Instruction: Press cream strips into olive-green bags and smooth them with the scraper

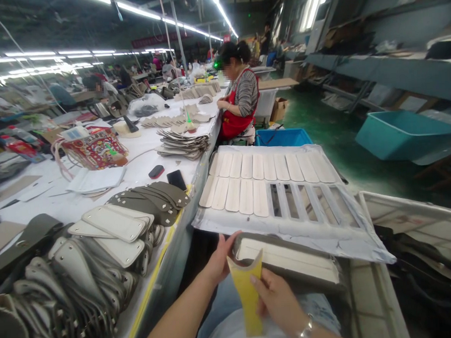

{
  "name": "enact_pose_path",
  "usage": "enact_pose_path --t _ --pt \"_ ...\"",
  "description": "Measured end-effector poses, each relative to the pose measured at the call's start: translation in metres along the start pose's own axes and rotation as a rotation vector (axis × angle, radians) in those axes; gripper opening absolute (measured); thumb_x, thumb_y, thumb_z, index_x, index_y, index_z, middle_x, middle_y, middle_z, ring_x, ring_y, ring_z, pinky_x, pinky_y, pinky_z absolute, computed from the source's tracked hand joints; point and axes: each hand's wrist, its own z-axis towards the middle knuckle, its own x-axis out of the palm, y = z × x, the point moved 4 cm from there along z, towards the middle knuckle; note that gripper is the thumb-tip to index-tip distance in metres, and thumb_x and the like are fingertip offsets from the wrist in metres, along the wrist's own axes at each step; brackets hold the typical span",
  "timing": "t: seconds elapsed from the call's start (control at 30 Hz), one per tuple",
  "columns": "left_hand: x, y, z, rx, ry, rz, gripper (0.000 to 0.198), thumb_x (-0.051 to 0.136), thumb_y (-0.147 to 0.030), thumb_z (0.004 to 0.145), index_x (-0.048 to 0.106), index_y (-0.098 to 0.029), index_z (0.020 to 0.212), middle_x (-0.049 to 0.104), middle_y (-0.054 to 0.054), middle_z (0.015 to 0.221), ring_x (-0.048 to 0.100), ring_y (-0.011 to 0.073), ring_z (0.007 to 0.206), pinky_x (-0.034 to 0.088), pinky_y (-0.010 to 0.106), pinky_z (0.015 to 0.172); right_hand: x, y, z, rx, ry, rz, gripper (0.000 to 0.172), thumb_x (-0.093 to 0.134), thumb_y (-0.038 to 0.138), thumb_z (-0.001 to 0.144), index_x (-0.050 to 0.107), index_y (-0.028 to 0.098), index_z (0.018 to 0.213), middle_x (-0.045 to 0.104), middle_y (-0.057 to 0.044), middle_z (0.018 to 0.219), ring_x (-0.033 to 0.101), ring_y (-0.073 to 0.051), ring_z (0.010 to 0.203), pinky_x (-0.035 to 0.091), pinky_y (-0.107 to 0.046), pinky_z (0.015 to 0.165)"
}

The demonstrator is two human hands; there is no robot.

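Note:
My right hand (279,297) is closed around a flat yellow piece (244,289) with a curved notch cut into its upper end. The piece stands upright over my lap. My left hand (219,259) grips the left end of a long dark grey panel (333,279), its fingers partly hidden by the panel and the yellow piece. On that panel lies a long cream strip (290,259) with a lengthwise line. Just beyond is a white-covered board (228,224) bearing two rows of cream rounded strips (245,195); slots show at its front right.
On the long table (176,242) to my left lie piled grey straps (76,282), cream pieces (115,222), a phone (176,180) and a patterned bag (92,148). Ahead sits a person in a red apron (237,108). Blue (282,137) and teal bins (408,134) stand beyond; a white crate (412,204) is at right.

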Motion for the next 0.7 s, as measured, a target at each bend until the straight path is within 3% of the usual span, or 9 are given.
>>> enact_pose_path --t 0.23,0.43,0.7 --pt "0.002 -0.004 -0.004 -0.087 0.082 -0.054 0.071 0.029 -0.07 0.08 0.04 -0.023 0.132 0.051 0.01 0.127 0.05 0.0269 0.112 0.037 0.038 0.094 0.012 -0.011 0.006 0.193 -0.005 0.267 0.03 0.046 0.047 0.073 0.049 0.019 0.082 0.054 0.004 0.041 0.051 -0.014 0.036 0.042 -0.024 0.037" --pt "0.005 -0.005 0.008 -0.011 0.039 0.098 0.071 0.042 -0.066 0.078 0.038 -0.023 0.133 0.05 0.009 0.128 0.048 0.0268 0.114 0.032 0.038 0.099 0.019 -0.013 0.01 0.278 -0.011 0.524 0.031 0.056 0.048 0.069 0.052 0.019 0.079 0.056 0.004 0.048 0.049 -0.012 0.037 0.042 -0.024 0.038" --pt "0.013 -0.01 0.017 0.086 -0.107 0.398 0.053 0.028 -0.057 0.088 0.053 -0.019 0.115 0.063 0.004 0.104 0.054 0.0214 0.1 0.035 0.034 0.094 0.018 -0.01 0.01 0.338 0.068 0.681 0.029 0.057 0.046 0.071 0.053 0.018 0.078 0.063 -0.001 0.058 0.051 -0.011 0.037 0.041 -0.023 0.037"
